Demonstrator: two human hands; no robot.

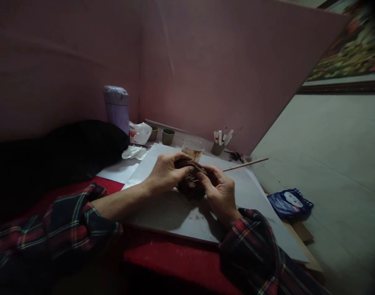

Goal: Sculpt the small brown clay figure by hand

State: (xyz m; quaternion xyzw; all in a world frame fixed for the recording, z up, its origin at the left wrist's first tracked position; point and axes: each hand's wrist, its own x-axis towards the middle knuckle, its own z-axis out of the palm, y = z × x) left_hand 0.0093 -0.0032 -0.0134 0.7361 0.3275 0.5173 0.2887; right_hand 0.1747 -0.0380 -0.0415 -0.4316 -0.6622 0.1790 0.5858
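A dark brown lump of clay with a rolled, ropelike upper edge is held between my two hands over a white board. My left hand grips its left side, thumb on the near face and fingers behind the edge. On the right side, my right hand is closed round the clay, its thumb pressed near the edge. Brown crumbs lie on the board below. Just behind the clay stands a clear cup with brownish contents. A thin wooden stick extends to the right beyond my right hand.
Two small dark cups stand at the back, beside a white plastic bag and a lilac bottle. A pot of pens is at the back right. Black cloth lies left; a blue pouch lies right of the board.
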